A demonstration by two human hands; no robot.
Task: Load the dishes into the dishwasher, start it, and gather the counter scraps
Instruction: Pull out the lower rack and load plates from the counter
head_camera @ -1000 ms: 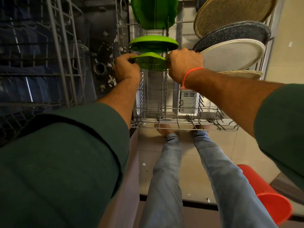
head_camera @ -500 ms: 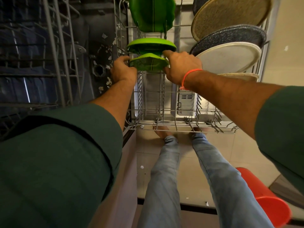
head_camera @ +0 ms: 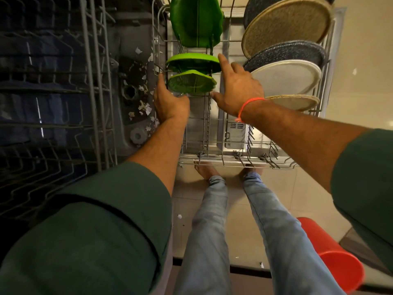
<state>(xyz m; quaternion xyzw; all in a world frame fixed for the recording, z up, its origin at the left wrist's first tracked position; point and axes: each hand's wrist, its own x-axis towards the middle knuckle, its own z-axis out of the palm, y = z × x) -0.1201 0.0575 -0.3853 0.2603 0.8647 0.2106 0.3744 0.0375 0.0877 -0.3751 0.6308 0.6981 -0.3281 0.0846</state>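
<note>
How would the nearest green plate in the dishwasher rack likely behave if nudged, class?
The nearest green plate looks like rigid moulded plastic, so probably stiff and light. It stands on edge between the rack tines, so a nudge might tip it. Its glossy surface may be slippery.

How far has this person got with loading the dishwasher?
Well along: three green plastic plates and several round speckled and beige plates already stand in the pulled-out wire lower rack. In hand: the open left hand and right hand flank the nearest green plate, fingers loose. Left: the rack isn't pushed in, the door is open, and scraps lie inside the tub.
</note>
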